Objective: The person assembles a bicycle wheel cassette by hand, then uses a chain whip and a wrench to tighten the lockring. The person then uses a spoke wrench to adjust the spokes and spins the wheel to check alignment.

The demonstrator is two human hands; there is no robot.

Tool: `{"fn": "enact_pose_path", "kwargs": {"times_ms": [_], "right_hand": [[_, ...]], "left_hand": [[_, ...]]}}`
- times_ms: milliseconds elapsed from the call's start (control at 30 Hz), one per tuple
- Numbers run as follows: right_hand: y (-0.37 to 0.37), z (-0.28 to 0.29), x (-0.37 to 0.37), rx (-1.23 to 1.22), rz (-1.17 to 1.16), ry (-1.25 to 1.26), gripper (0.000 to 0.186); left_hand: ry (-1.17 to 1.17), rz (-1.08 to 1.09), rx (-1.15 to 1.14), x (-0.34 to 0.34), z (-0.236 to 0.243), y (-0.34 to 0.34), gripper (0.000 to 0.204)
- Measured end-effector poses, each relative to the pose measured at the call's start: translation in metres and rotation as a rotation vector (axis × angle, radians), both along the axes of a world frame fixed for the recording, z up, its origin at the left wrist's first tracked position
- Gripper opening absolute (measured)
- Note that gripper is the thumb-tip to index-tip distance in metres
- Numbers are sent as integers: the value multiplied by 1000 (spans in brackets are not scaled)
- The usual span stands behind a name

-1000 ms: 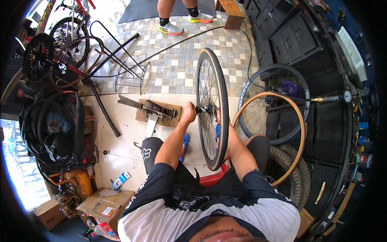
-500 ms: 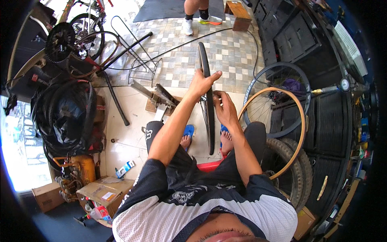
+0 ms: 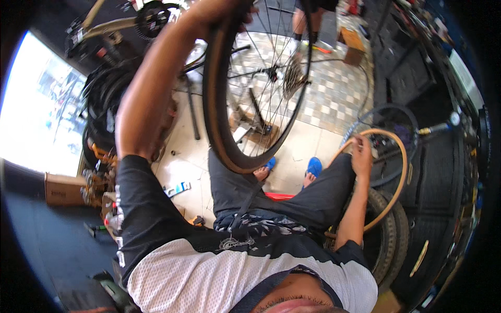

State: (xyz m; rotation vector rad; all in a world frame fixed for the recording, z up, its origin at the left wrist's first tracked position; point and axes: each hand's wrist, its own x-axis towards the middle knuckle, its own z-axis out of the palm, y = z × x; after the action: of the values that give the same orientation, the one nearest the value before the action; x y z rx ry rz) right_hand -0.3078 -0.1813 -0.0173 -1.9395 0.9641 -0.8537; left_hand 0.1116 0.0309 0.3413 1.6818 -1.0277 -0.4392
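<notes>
A spoked bicycle wheel [image 3: 218, 112] with a dark, brown-walled tyre hangs upright in front of me, its cassette [image 3: 294, 78] facing right. My left hand [image 3: 229, 13] is closed on the wheel's upper rim, at the top edge of the view; its fingers are partly hidden. A loose tan bicycle tyre [image 3: 401, 172] stands at my right, beside my knee. My right hand [image 3: 361, 156] is at the tyre's upper left side, with bent fingers closed on it.
Another wheel [image 3: 415, 148] leans behind the tan tyre, and knobbly tyres [image 3: 399, 240] stand below. Black drawers [image 3: 407, 88] line the right side. A metal stand [image 3: 255, 130] is on the floor ahead. Someone's legs [image 3: 300, 26] are beyond it, near a wooden stool [image 3: 352, 46].
My left hand has raised the wheel up and to the left, turning its spoked side toward me. My right hand has left the wheel and moved right to the tan tyre.
</notes>
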Motion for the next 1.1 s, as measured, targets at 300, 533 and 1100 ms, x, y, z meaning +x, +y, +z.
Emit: {"fn": "enact_pose_path", "kwargs": {"times_ms": [300,533,1100], "right_hand": [[-22,-7,-7,23,121,204,42],[-22,-2,50,-37,264,298,41],[25,14,96,19,553,542,38]], "left_hand": [[-434,402,-27,-25,176,295,45],[-467,631,110,-66,155,411,46],[96,1376,-128,33,-239,626,28]]}}
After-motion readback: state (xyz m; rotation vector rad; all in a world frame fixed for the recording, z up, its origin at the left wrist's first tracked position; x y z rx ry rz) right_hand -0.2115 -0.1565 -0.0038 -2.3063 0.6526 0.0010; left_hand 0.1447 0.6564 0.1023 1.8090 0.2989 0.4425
